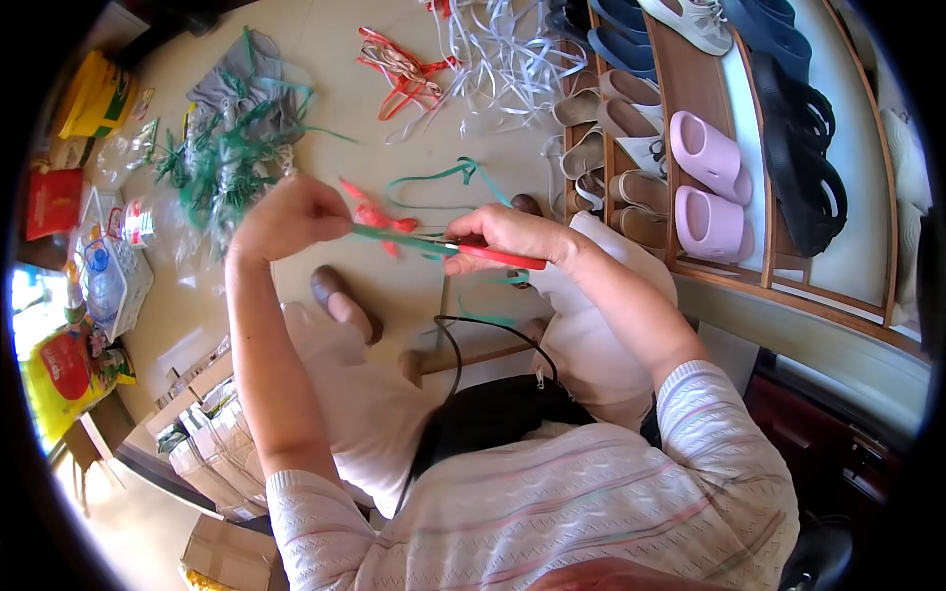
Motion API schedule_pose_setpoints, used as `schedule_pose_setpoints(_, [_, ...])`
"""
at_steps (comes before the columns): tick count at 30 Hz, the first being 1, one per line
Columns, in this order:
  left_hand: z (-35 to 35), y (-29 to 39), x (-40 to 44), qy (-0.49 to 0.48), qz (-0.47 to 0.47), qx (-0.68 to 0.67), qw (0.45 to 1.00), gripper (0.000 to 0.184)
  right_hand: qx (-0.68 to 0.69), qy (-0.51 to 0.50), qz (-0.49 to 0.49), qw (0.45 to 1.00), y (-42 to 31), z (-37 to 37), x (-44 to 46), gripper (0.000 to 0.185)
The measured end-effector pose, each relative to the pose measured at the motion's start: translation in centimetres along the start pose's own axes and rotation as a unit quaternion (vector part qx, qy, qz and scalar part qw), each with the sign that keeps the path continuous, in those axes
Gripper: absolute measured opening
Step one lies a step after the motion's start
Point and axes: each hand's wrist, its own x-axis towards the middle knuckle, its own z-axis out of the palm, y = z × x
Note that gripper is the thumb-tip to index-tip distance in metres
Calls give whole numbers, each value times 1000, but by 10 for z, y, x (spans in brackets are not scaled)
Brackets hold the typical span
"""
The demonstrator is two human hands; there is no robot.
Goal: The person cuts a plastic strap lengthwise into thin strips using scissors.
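Note:
My left hand (296,217) pinches one end of a green ribbon (394,236), which stretches across to my right hand (507,236). Red-handled scissors (501,257) are gripped in my right hand, their blades lying along the ribbon; whether they cut into it I cannot tell. A loop of green ribbon (434,181) lies on the floor just beyond, and another length hangs below my right hand. Red ribbon pieces (374,215) rest on the floor between the two hands. Past my left hand sits a tangled heap of green ribbons (212,167) with a grey cloth (251,84).
A wooden shoe rack (705,108) with several pairs, including pink slides (711,222), stands on the right. White ribbons (507,59) and an orange-red bundle (399,74) lie ahead. To the left are a yellow bucket (97,97), a white basket (123,286) and cardboard boxes (232,552).

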Motion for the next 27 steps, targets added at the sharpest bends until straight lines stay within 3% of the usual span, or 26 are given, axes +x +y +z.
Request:
schedule_pose_setpoints(1, [3, 1, 2, -9, 15, -13, 1000, 10, -54, 24, -78, 995, -1, 4, 1, 27])
schedule_pose_setpoints(4, [5, 2, 6, -10, -2, -35, 999, 10, -92, 32, -44, 994, -4, 4, 1, 25])
schedule_pose_setpoints(7, [3, 1, 4, 4, 34, -23, 999, 9, -19, 23, -43, 999, 0, 2, 0, 23])
schedule_pose_setpoints(10, [-10, -15, 1, 11, 25, 39, 999, 9, -57, 16, 6, 998, -1, -2, -2, 30])
schedule_pose_setpoints(12, [-9, -10, -4, 36, 24, 1, 999, 11, -32, 14, -3, 999, 14, -2, 1, 28])
schedule_pose_setpoints(14, [-4, 6, -3, 18, 16, 7, 1000, 13, 79, 6, 59, 995, -18, 2, -3, 28])
schedule_pose_setpoints(15, [-1, 7, 0, 17, 15, 13, 1000, 14, 22, -6, 5, 1000, -9, 3, 5, 24])
schedule_pose_setpoints(21, [-1, 6, -1, 8, 32, -45, 998, 15, 71, 0, 40, 997, -5, 2, 1, 21])
schedule_pose_setpoints(27, [1, 5, 2, -1, 61, -6, 998, 17, 53, 35, 1, 998, -4, 8, 5, 22])
